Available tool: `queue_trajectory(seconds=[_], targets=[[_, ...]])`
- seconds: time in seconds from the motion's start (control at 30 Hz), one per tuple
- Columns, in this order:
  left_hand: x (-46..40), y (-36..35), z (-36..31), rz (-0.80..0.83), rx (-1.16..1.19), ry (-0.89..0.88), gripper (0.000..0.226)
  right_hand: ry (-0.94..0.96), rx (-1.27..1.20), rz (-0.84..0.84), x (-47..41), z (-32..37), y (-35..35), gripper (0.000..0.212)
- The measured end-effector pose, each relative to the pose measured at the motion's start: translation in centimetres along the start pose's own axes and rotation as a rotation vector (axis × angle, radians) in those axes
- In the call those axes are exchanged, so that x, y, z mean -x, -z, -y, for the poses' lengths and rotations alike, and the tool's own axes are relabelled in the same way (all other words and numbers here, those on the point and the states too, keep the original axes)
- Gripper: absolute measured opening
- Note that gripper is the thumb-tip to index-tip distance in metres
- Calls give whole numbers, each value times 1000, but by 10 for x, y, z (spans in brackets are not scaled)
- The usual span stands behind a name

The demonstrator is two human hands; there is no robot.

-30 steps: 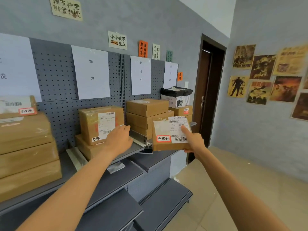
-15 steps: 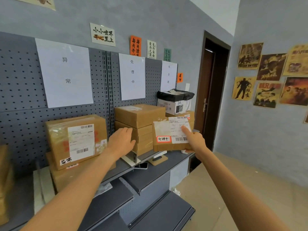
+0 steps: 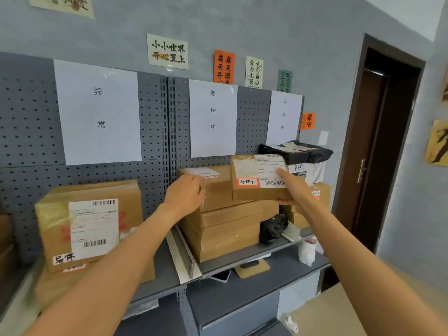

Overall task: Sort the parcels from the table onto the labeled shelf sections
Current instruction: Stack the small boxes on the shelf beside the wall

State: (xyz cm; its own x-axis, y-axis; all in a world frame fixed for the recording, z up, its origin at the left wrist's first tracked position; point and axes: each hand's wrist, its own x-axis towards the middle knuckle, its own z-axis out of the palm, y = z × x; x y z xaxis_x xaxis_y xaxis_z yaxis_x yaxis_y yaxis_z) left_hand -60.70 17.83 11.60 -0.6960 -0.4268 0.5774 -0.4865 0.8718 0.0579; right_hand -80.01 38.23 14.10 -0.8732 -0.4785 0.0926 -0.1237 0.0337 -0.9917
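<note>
- Parcel marked 处理中: held in right hand, now raised over the stack under the matching sign, no longer below it.
- Left hand open, fingers against top box.
- Placement looks imminent.

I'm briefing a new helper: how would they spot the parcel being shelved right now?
Find the white wall sheet reading 处理中 on the grey pegboard. Below it sits a stack of brown boxes. The parcel is the flat one held in the right hand above that stack, with a red-bordered 处理中 sticker.
</note>
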Motion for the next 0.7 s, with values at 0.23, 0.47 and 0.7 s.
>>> queue_trajectory(seconds=[0.23,0.47,0.7], targets=[[-62,-26,-23,-5,-31,90,40,29,39,81,-83,6,-2,40],[-86,-60,-28,51,-37,162,40,4,27,132,-143,10,-23,35],[-89,-80,-15,42,7,207,43,92,116,45,-178,6,-55,51]])
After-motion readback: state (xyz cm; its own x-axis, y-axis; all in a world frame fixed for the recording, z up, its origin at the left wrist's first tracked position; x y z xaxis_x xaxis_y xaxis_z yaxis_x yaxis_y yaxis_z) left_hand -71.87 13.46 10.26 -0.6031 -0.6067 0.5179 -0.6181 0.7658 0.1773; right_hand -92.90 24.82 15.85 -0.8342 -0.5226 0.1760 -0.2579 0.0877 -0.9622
